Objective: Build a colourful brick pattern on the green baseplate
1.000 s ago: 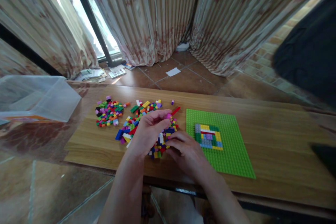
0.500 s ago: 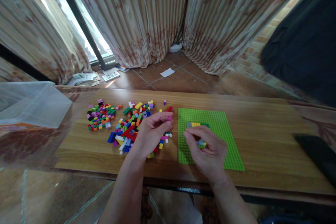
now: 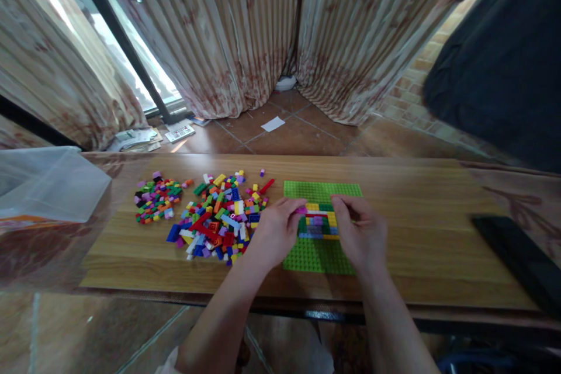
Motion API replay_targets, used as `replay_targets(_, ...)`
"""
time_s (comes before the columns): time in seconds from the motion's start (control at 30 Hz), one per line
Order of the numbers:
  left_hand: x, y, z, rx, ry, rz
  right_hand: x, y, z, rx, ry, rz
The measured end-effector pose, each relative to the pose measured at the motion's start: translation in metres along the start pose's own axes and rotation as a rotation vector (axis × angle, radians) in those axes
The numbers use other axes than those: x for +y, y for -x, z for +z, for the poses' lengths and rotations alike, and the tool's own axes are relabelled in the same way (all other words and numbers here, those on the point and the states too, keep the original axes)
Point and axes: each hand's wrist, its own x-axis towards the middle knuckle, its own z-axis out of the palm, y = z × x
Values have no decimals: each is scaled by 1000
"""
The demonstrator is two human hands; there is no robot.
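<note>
My left hand (image 3: 278,228) pinches a small magenta brick (image 3: 301,210) between thumb and fingertips, at the left edge of a low brick build (image 3: 318,223). The build, in yellow, red, white, green, purple and blue, sits on a green studded baseplate (image 3: 319,258). At the build's upper right, my right hand (image 3: 363,231) has its thumb and index finger pressed together. Whatever those right fingers may hold is hidden. That hand covers the right part of the baseplate.
A large heap of mixed bricks (image 3: 219,219) lies left of the baseplate, and a heap of smaller pieces (image 3: 158,197) farther left. A translucent plastic box (image 3: 52,184) stands at the table's (image 3: 416,228) left end. A long black object (image 3: 512,260) lies at the right.
My left hand has carried the magenta brick right, from beside the heap to the build. My right hand has shifted to the build's right side, uncovering more of it. The view has shifted slightly.
</note>
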Motion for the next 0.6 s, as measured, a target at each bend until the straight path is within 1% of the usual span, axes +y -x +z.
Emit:
replay_targets(0.13,4,-6,14,31,-127,33,2,-1,-3,-43,16,1)
replay_targets(0.27,5,-13,24,-45,-238,62,7,-3,-5,-81,51,-7)
replay_targets(0.37,5,-16,26,-85,-272,79,10,-4,-7,-107,83,-5)
replay_targets(0.6,5,-17,28,-133,-258,131,15,-4,-8,-210,187,-35)
